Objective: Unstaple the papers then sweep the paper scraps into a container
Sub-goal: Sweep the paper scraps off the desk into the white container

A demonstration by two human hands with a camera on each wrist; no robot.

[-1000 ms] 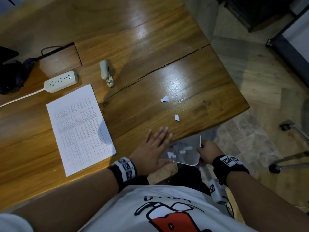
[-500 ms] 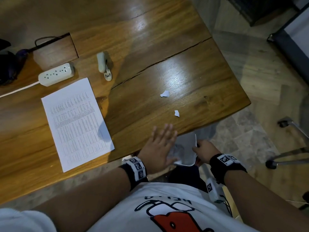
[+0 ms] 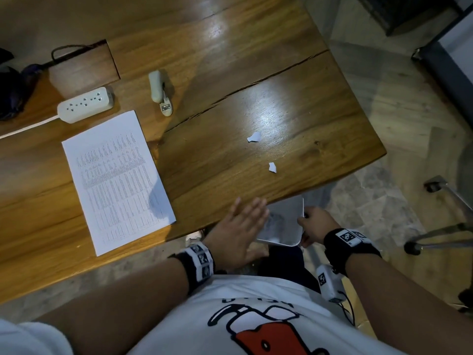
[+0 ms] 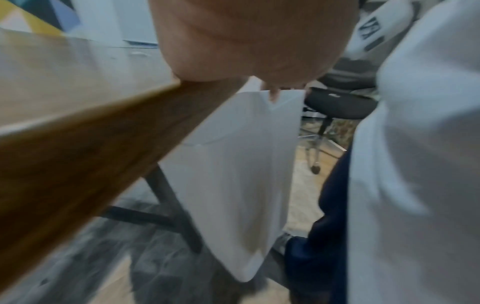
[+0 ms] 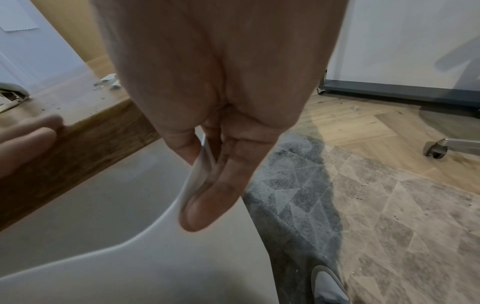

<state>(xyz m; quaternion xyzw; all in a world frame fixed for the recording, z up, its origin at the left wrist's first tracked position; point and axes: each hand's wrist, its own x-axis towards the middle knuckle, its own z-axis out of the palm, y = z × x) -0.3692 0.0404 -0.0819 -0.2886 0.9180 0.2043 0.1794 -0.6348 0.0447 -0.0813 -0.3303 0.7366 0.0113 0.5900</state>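
A white container (image 3: 284, 221) hangs just below the wooden table's near edge (image 3: 220, 216), tilted, with pale scraps dimly seen inside. My right hand (image 3: 316, 225) pinches its right rim (image 5: 200, 164) between thumb and fingers. My left hand (image 3: 240, 226) lies flat with straight fingers over the table edge, beside the container's left side (image 4: 233, 164). Two white paper scraps (image 3: 254, 137) (image 3: 272, 167) lie on the table beyond the hands. A printed sheet of paper (image 3: 115, 178) rests at the left. A pale staple remover (image 3: 160, 92) lies farther back.
A white power strip (image 3: 85, 105) with its cord sits at the back left, beside a dark object (image 3: 10, 93). The table ends close on the right, above a patterned rug (image 5: 363, 205). Chair legs with castors (image 3: 440, 226) stand on the floor at right.
The left hand has drawn back toward the table edge and over the container's side. The container stays under the edge in the right hand's pinch. Both scraps on the table are unmoved.
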